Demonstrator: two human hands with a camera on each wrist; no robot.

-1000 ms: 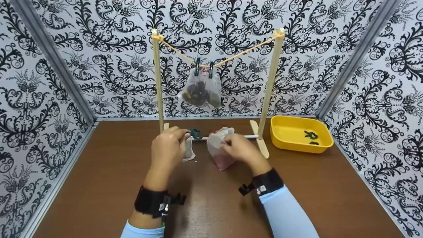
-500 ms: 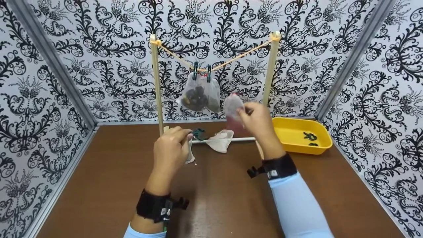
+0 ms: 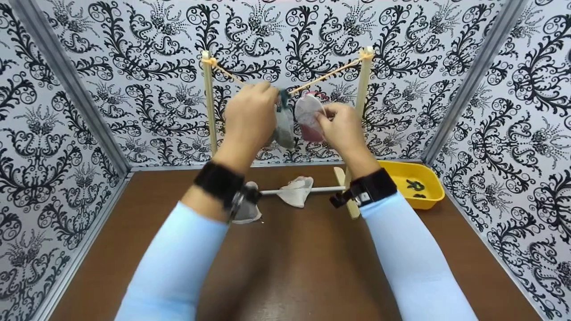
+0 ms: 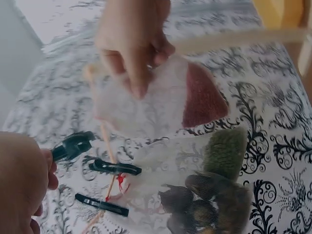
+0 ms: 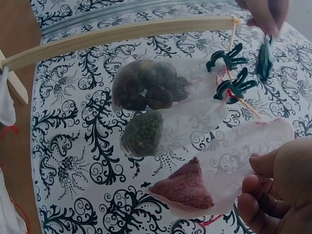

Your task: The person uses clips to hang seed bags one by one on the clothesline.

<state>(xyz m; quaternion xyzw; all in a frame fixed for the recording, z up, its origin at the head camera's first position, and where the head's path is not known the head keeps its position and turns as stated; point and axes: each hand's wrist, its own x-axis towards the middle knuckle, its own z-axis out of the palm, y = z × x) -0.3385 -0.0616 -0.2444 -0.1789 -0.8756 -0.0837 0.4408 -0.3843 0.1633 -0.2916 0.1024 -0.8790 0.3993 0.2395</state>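
My right hand (image 3: 345, 131) pinches a white mesh drawstring bag (image 5: 234, 156) by its side near the top; red grainy contents fill its bottom corner. The bag hangs beside the sagging orange cord (image 3: 330, 78). In my left hand (image 3: 250, 120), raised close to the cord, is a dark green spring clip (image 4: 73, 146) pinched between thumb and fingers. Two more green clips (image 5: 226, 58) fasten two mesh bags to the cord, one with dark lumps (image 5: 146, 87), one with small green pieces (image 5: 144, 134). The left hand hides most of these in the head view.
Wooden posts (image 3: 208, 107) hold up the cord. A white rod (image 3: 328, 189) runs low between them. Two pale mesh bags (image 3: 296, 196) lie by the rod. At the right stands a yellow tub (image 3: 428, 203) containing green clips (image 3: 415, 185). Patterned walls enclose the table.
The right hand has lifted the red-filled bag from near the rod up beside the cord. More recently the left hand has risen from the table with its clip to cord height.
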